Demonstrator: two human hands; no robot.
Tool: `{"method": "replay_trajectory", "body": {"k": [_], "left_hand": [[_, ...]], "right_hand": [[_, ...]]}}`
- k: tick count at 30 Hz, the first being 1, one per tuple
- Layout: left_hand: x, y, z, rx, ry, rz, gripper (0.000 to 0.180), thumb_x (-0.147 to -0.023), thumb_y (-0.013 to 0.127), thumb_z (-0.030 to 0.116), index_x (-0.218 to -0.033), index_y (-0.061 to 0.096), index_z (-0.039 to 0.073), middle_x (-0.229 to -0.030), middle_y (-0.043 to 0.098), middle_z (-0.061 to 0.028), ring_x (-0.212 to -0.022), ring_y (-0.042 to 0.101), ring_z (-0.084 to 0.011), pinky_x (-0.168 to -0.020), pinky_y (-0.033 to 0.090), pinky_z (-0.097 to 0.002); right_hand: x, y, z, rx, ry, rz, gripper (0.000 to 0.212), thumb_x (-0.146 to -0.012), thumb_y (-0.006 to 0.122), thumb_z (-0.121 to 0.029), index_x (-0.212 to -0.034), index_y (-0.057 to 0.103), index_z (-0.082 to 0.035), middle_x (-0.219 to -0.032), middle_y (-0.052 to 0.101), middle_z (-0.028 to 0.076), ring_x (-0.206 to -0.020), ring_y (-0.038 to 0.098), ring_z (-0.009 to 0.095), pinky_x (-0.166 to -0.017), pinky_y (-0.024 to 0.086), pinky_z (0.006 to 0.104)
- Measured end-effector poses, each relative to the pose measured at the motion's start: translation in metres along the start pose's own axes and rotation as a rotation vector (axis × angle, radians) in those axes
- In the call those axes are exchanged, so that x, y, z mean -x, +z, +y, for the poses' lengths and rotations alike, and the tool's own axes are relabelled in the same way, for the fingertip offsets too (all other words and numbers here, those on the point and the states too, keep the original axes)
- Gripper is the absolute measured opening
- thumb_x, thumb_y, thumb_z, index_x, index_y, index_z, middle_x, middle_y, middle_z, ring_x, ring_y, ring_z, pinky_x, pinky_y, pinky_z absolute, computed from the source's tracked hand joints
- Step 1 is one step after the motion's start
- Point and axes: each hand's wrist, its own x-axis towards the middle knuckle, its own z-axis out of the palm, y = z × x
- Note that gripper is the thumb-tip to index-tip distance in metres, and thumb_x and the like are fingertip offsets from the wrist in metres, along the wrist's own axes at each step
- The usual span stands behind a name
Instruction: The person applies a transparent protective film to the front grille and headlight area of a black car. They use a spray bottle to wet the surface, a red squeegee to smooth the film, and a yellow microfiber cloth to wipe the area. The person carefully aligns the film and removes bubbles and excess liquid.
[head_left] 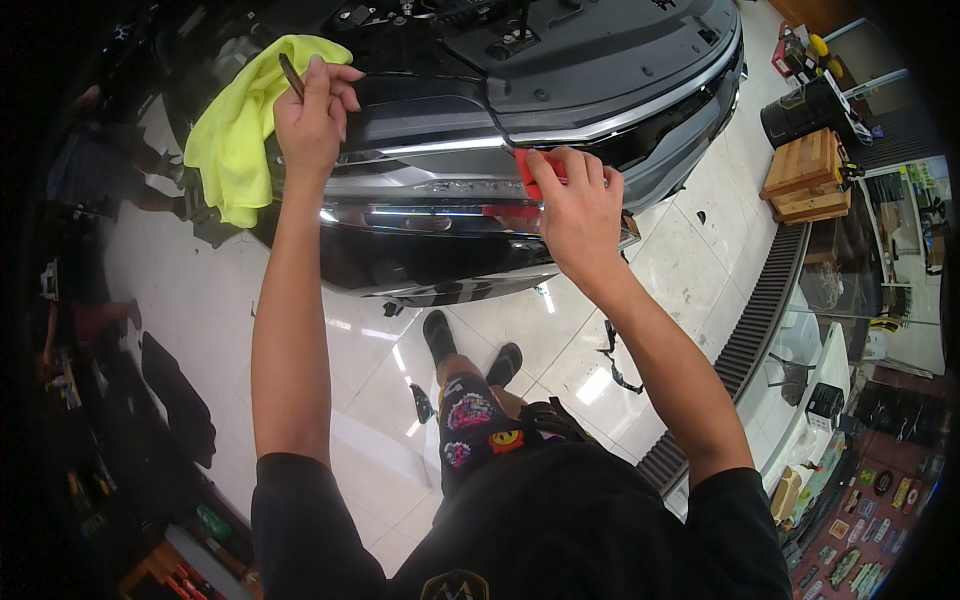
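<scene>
My left hand [310,125] is raised over the front corner of a dark car and closed round a slim, dark pen-like tool [290,74]. What kind of tool it is I cannot make out. Pinched in my right hand [582,212] is a red squeegee [526,173], held at the inner end of the headlight [430,186], beside the chrome grille trim [620,118]. Its red colour reflects in the shiny strip below. A bright yellow cloth [235,135] drapes over the fender, just left of my left hand.
The hood is up, baring the black engine-bay cover [600,50]. Dark scraps [622,375] lie on the white tiled floor [370,350]. To the right run a dark floor grate [755,345], a wooden box [803,165] and a black bin [800,112]. Other people stand at the left.
</scene>
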Motion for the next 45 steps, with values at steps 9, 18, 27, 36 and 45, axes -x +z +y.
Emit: {"method": "replay_trajectory", "body": {"k": [9, 18, 27, 36, 45], "left_hand": [[0.001, 0.004, 0.002, -0.002, 0.0, 0.009, 0.052, -0.115, 0.045, 0.037, -0.098, 0.074, -0.003, -0.069, 0.063, -0.0041, -0.047, 0.043, -0.0033, -0.045, 0.031, -0.0201], [0.0, 0.004, 0.001, -0.026, -0.001, 0.009, 0.054, -0.115, 0.046, 0.039, -0.097, 0.075, -0.003, -0.068, 0.063, -0.0034, -0.047, 0.043, -0.0037, -0.045, 0.032, -0.0208], [0.0, 0.0, 0.0, -0.023, 0.015, -0.004, 0.054, -0.115, 0.045, 0.038, -0.097, 0.075, -0.003, -0.069, 0.063, -0.0039, -0.047, 0.043, -0.0038, -0.045, 0.032, -0.0205], [0.001, 0.004, 0.004, -0.032, -0.019, 0.021, 0.054, -0.115, 0.046, 0.039, -0.098, 0.074, -0.003, -0.069, 0.063, -0.0041, -0.047, 0.043, -0.0038, -0.046, 0.032, -0.0206], [0.0, 0.002, 0.004, -0.056, -0.026, 0.024, 0.055, -0.115, 0.045, 0.04, -0.098, 0.074, -0.004, -0.069, 0.063, -0.0049, -0.047, 0.044, -0.0044, -0.046, 0.032, -0.0208]], "right_hand": [[-0.011, -0.006, 0.008, 0.01, -0.071, -0.046, 0.051, -0.078, 0.076, -0.004, -0.127, 0.067, -0.013, -0.12, 0.064, 0.007, -0.113, 0.06, 0.027, -0.096, 0.043, 0.0485], [0.027, -0.006, 0.014, 0.028, -0.022, 0.023, 0.055, -0.073, 0.078, -0.008, -0.128, 0.067, -0.013, -0.125, 0.063, 0.007, -0.119, 0.059, 0.029, -0.101, 0.041, 0.052], [0.011, -0.001, 0.007, -0.007, -0.005, 0.031, 0.061, -0.073, 0.075, 0.002, -0.131, 0.066, -0.015, -0.124, 0.063, 0.004, -0.118, 0.059, 0.028, -0.101, 0.041, 0.0511], [-0.003, 0.011, 0.013, 0.025, -0.092, 0.038, 0.067, -0.07, 0.09, -0.03, -0.129, 0.063, -0.014, -0.123, 0.06, 0.009, -0.119, 0.057, 0.031, -0.098, 0.042, 0.0542], [0.02, -0.006, 0.022, -0.061, 0.091, 0.094, 0.064, -0.067, 0.092, -0.029, -0.126, 0.069, -0.02, -0.125, 0.064, 0.004, -0.12, 0.057, 0.029, -0.101, 0.04, 0.0543]]}}
